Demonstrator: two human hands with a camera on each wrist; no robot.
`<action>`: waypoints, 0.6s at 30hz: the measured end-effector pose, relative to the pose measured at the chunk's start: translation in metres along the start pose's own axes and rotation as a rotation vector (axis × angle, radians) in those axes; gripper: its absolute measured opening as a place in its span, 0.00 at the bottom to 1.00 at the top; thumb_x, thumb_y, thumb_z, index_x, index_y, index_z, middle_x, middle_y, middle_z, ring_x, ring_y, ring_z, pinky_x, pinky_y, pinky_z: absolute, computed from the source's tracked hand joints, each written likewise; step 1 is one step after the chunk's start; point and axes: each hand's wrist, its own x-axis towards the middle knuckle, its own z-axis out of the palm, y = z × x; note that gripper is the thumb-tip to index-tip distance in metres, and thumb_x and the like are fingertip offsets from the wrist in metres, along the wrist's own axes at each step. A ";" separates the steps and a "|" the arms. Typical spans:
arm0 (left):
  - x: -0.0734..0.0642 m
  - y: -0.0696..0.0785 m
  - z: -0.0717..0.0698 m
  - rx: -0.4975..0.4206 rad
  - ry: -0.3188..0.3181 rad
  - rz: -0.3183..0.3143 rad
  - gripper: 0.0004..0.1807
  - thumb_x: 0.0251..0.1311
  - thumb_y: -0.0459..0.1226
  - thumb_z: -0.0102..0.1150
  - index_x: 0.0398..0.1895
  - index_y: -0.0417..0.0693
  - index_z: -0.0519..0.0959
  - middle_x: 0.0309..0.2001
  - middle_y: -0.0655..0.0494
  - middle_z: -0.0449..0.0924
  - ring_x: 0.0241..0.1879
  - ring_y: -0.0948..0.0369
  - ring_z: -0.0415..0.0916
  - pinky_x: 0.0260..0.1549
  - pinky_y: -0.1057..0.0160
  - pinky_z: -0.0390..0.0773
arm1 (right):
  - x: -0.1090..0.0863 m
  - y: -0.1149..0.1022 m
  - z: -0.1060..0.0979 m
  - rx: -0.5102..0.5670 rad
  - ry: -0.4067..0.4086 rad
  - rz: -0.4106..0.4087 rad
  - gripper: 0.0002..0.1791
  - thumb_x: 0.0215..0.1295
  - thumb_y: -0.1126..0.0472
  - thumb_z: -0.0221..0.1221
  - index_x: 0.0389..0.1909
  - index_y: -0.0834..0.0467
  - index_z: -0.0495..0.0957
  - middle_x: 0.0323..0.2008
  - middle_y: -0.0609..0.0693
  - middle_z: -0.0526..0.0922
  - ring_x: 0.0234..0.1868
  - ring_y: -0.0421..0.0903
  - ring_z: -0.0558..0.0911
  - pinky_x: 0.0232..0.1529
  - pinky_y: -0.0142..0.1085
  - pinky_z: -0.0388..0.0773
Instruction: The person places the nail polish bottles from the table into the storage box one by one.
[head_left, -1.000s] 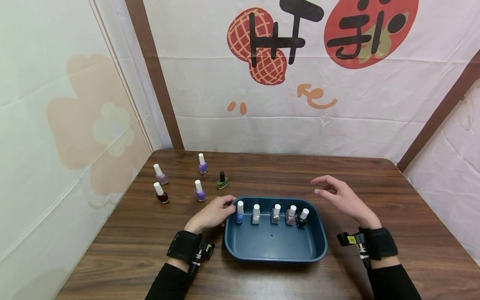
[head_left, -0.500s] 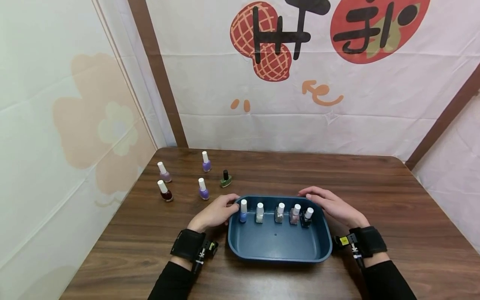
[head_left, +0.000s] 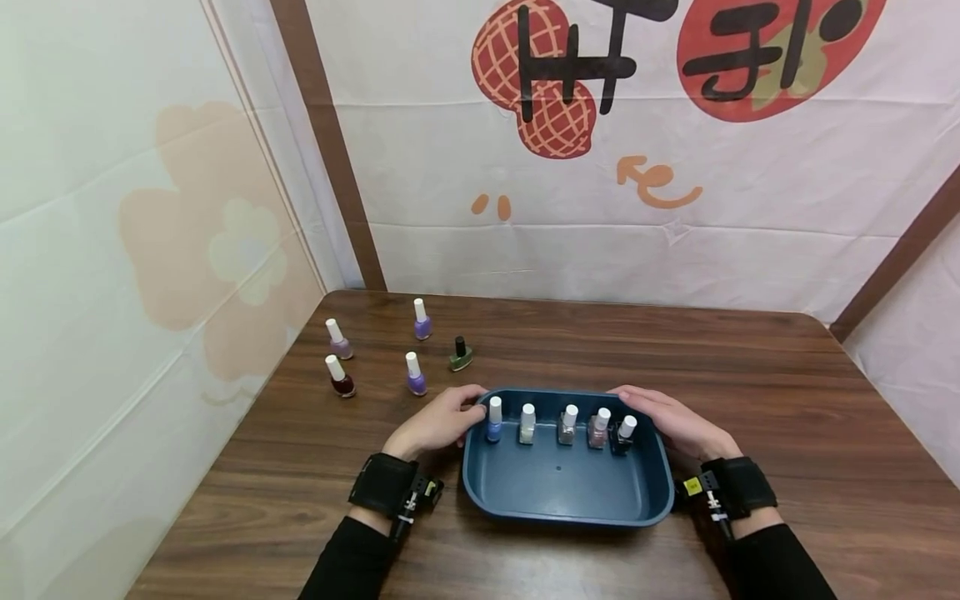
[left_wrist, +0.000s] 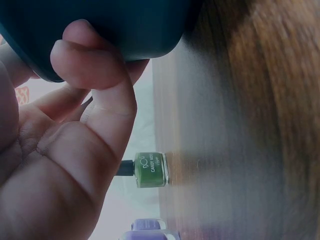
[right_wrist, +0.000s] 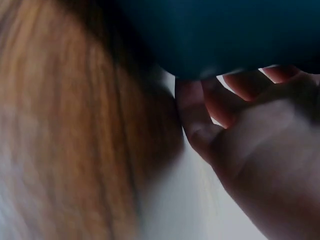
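Tray (head_left: 558,492) sits on the wooden table (head_left: 787,375) between my left hand (head_left: 437,423) and right hand (head_left: 681,425), its long axis running sideways from one to the other, neither clearly nearer. Working remotely, I have both sets of fingers curled round its far corners, grasping it. Five bottles (head_left: 567,429) stand inside; five more bottles (head_left: 416,382) stand beyond, leftward.

The black-sleeved left arm (head_left: 351,552) and right arm (head_left: 780,557) reach forward and angle toward each other, each with a black strap (head_left: 384,484) at the wrist. The left hand (head_left: 437,421) curls, its thumb apart from its bent fingers; the right hand (head_left: 681,423) slants inward, fingers bent too.
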 end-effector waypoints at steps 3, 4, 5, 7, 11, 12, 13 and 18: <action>0.000 0.000 0.000 0.002 0.001 -0.006 0.16 0.69 0.35 0.44 0.57 0.45 0.74 0.38 0.43 0.79 0.19 0.60 0.70 0.21 0.63 0.73 | 0.000 0.002 0.001 0.030 0.005 0.015 0.31 0.74 0.41 0.41 0.67 0.58 0.66 0.64 0.56 0.71 0.65 0.52 0.67 0.66 0.53 0.60; 0.000 0.000 0.000 0.003 0.000 -0.006 0.16 0.69 0.35 0.44 0.56 0.45 0.75 0.37 0.43 0.79 0.19 0.60 0.70 0.21 0.63 0.73 | 0.000 0.002 0.001 0.045 0.007 0.021 0.31 0.74 0.41 0.42 0.68 0.58 0.66 0.64 0.56 0.71 0.65 0.52 0.67 0.66 0.53 0.61; 0.001 0.001 0.000 0.005 0.000 -0.004 0.16 0.69 0.35 0.44 0.56 0.45 0.75 0.37 0.43 0.79 0.19 0.60 0.70 0.20 0.63 0.73 | 0.000 0.003 0.001 0.041 0.015 0.023 0.32 0.74 0.41 0.42 0.68 0.58 0.65 0.64 0.57 0.71 0.65 0.52 0.67 0.66 0.52 0.61; 0.001 0.001 0.000 0.010 -0.004 0.003 0.16 0.69 0.35 0.44 0.57 0.45 0.74 0.36 0.43 0.78 0.19 0.60 0.70 0.20 0.64 0.73 | -0.001 0.005 0.001 0.030 0.030 0.034 0.32 0.74 0.42 0.42 0.68 0.60 0.64 0.65 0.58 0.70 0.64 0.51 0.67 0.65 0.52 0.63; 0.001 0.003 0.000 0.013 -0.003 0.008 0.17 0.69 0.35 0.44 0.57 0.44 0.74 0.35 0.44 0.78 0.19 0.60 0.69 0.20 0.64 0.73 | -0.003 0.006 0.002 0.010 0.068 0.061 0.34 0.74 0.42 0.42 0.69 0.63 0.63 0.66 0.62 0.67 0.66 0.53 0.66 0.64 0.50 0.66; 0.001 0.003 0.000 0.010 -0.002 0.008 0.17 0.69 0.35 0.44 0.57 0.43 0.74 0.36 0.44 0.79 0.19 0.60 0.70 0.20 0.63 0.73 | -0.003 0.006 0.002 0.019 0.069 0.068 0.34 0.74 0.42 0.43 0.69 0.64 0.62 0.67 0.63 0.66 0.66 0.54 0.65 0.64 0.50 0.66; 0.001 0.003 0.000 0.010 0.001 0.006 0.17 0.69 0.35 0.44 0.57 0.43 0.74 0.36 0.44 0.79 0.19 0.60 0.70 0.20 0.63 0.74 | -0.003 0.006 0.003 0.026 0.069 0.069 0.34 0.74 0.43 0.43 0.69 0.64 0.62 0.67 0.64 0.65 0.66 0.55 0.65 0.64 0.50 0.66; -0.002 0.002 -0.002 0.014 0.005 -0.003 0.17 0.69 0.35 0.44 0.57 0.44 0.74 0.36 0.44 0.79 0.18 0.61 0.69 0.20 0.63 0.73 | -0.001 0.004 0.005 0.032 0.062 0.062 0.34 0.74 0.43 0.43 0.68 0.65 0.62 0.64 0.61 0.69 0.64 0.51 0.68 0.62 0.46 0.68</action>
